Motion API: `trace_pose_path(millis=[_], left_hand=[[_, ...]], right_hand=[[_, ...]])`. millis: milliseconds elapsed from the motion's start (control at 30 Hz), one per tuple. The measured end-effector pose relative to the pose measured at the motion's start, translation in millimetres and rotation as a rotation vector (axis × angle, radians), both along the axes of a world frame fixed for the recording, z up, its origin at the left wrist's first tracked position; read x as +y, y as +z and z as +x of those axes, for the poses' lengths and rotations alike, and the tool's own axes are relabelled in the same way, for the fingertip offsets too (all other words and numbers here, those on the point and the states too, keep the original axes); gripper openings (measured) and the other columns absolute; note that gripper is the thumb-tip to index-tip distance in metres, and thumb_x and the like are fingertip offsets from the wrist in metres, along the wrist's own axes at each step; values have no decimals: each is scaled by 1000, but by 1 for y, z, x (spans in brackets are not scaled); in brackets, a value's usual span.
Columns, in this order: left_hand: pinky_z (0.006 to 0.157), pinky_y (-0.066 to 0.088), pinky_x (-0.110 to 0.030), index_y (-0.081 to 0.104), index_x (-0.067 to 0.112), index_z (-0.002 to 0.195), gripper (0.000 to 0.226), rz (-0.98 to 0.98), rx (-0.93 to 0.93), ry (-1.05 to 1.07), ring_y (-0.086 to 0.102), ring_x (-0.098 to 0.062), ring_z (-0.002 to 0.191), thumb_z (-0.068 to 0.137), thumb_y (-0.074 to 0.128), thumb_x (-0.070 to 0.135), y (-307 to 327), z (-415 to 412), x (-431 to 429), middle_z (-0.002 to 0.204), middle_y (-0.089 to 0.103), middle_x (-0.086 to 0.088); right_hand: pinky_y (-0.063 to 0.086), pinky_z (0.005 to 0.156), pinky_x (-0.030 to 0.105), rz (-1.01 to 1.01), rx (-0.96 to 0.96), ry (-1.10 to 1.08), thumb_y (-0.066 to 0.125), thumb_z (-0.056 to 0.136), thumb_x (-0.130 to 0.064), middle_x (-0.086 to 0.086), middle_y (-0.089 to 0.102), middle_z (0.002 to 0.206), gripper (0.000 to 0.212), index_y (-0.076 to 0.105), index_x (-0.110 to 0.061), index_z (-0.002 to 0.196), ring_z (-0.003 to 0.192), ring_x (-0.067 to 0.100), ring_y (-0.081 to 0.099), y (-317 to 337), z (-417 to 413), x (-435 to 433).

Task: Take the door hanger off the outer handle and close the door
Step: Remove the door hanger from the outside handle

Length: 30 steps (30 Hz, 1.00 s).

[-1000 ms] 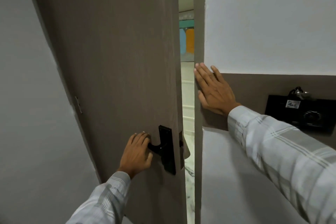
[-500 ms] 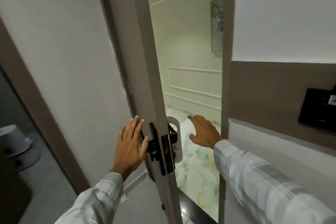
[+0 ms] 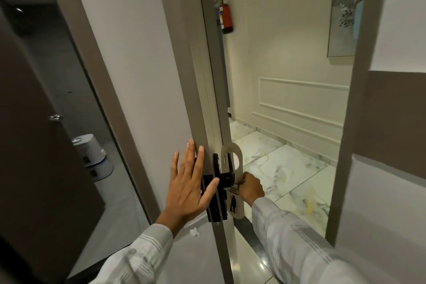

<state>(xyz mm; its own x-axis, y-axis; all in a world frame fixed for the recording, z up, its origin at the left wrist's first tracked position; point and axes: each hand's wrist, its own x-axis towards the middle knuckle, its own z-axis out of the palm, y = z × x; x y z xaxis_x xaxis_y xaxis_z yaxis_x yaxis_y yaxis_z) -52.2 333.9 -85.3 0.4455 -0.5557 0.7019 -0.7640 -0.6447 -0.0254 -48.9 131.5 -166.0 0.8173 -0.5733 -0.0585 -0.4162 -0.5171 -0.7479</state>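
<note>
The door (image 3: 147, 80) stands open, its edge turned towards me. A white door hanger (image 3: 232, 159) with a round hole and a dark figure printed low down hangs on the black outer handle (image 3: 227, 178). My right hand (image 3: 251, 189) reaches round the door's edge and is closed on the hanger's middle. Against the door's inner face, beside the black lock plate (image 3: 213, 200), my left hand (image 3: 191, 182) rests flat with its fingers spread.
The door frame (image 3: 348, 110) rises at the right. Beyond lies a corridor with a marble floor (image 3: 283, 168), a red fire extinguisher (image 3: 226, 17) and a framed picture (image 3: 345, 16). At the left a dark doorway shows a white bin (image 3: 92, 152).
The door has swung wide open. My left hand left the inner handle and lies flat on the door. My right hand moved from the frame to the hanger and closed on it.
</note>
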Motion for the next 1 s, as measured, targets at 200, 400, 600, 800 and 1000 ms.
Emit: trace_pose_path(millis=[200,400,600,800,1000], left_hand=[[123,1,-49,0,14,155,79,-136,40,0,-2,-27,152,95,36,50,1,-7,8,164,-12,-9],[111,22,-7,34,30,148,47,-266,754,-316,29,6,138,101,39,35,-110,-110,-38,151,33,20],[80,49,-8,69,24,110,32,-196,1747,-435,67,-20,105,103,41,37,-181,-213,-104,110,73,1],[79,61,-38,68,22,91,25,174,1695,-615,73,-26,86,100,48,12,-202,-339,-167,92,76,-7],[74,60,-34,71,14,99,19,446,1697,-858,75,-24,84,99,52,17,-199,-478,-223,95,77,-6]], right_hand=[[51,79,32,56,-133,-125,53,92,-8,10,69,106,14,65,-11,99,97,30,66,28,-1,-1],[52,68,26,155,-164,-165,74,87,-16,1,70,83,14,65,-9,80,75,21,66,-39,-143,-10],[52,74,18,383,-91,-302,67,94,-12,1,71,83,9,74,-9,88,75,11,64,-99,-327,-4],[54,101,39,550,-137,-673,57,96,-4,3,76,104,20,75,-5,105,95,17,73,-124,-491,-13],[53,71,32,494,-250,-1064,70,90,-8,11,71,111,12,62,-12,98,94,25,66,-141,-663,-13]])
